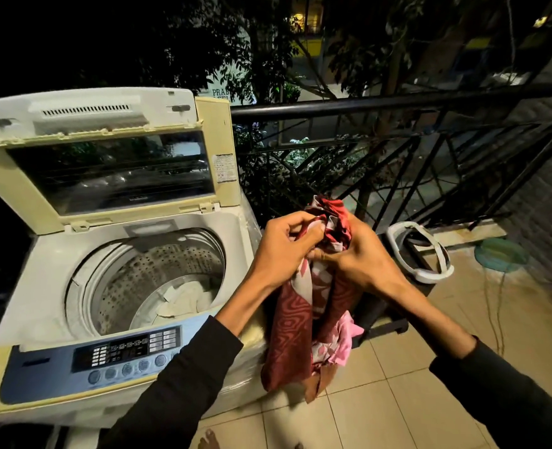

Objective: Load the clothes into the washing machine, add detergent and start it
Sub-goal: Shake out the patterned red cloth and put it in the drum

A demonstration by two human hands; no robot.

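Clearances and obstructions around the hands

Left of the left hand, the washing machine drum mouth lay open, only a pale cloth low inside; its raised lid blocked the far side. The red patterned garment hung between both hands, filling the gap beside the machine. Beyond the right hand, a black railing barred passage; a white basket stood to the right on open tiled floor.

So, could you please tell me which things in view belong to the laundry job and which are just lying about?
Job: washing machine with lid up; pale cloth in its drum; red patterned cloth, gripped by left hand and right hand.
Lying about: white bucket; green stool; railing.
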